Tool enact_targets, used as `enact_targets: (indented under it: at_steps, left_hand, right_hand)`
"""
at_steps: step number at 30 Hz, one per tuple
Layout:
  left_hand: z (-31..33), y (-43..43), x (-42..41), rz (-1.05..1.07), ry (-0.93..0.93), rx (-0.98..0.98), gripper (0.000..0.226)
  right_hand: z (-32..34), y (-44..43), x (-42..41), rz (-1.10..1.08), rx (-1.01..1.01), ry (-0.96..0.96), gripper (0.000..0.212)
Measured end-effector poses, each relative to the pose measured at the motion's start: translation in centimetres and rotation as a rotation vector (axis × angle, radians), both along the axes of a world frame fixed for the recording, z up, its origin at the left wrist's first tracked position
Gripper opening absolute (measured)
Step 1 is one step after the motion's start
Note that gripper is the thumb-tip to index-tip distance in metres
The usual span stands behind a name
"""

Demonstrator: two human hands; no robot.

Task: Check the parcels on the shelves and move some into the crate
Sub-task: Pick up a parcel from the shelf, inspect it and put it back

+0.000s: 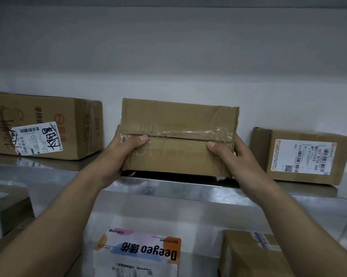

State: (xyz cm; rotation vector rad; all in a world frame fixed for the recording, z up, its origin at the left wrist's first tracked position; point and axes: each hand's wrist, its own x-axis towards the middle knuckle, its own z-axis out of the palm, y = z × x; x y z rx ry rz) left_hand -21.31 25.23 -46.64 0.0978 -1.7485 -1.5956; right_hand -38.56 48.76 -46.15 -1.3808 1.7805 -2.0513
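A plain brown cardboard parcel (178,124), sealed with clear tape along its middle seam, is tilted up at the front edge of the upper metal shelf (168,186). My left hand (126,146) grips its left end, thumb across the face. My right hand (228,150) grips its right end the same way. The face turned toward me carries no label. No crate is in view.
On the same shelf a larger labelled carton (44,124) stands to the left and a small labelled box (300,156) to the right. Below lie a white "Deeyeo" printed parcel (140,254), a brown box (248,254) and another brown box (12,212) at the left. A pale wall backs the shelf.
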Motion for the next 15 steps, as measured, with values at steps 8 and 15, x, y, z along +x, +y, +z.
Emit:
enact_targets:
  at_steps: [8, 15]
  left_hand:
    - [-0.1, -0.3, -0.2, -0.015, 0.021, -0.004, 0.084]
    - [0.9, 0.2, 0.2, 0.001, 0.127, 0.235, 0.05]
  right_hand:
    - [0.1, 0.2, 0.2, 0.006, 0.026, 0.021, 0.043]
    - [-0.1, 1.4, -0.7, 0.022, 0.147, 0.234, 0.122]
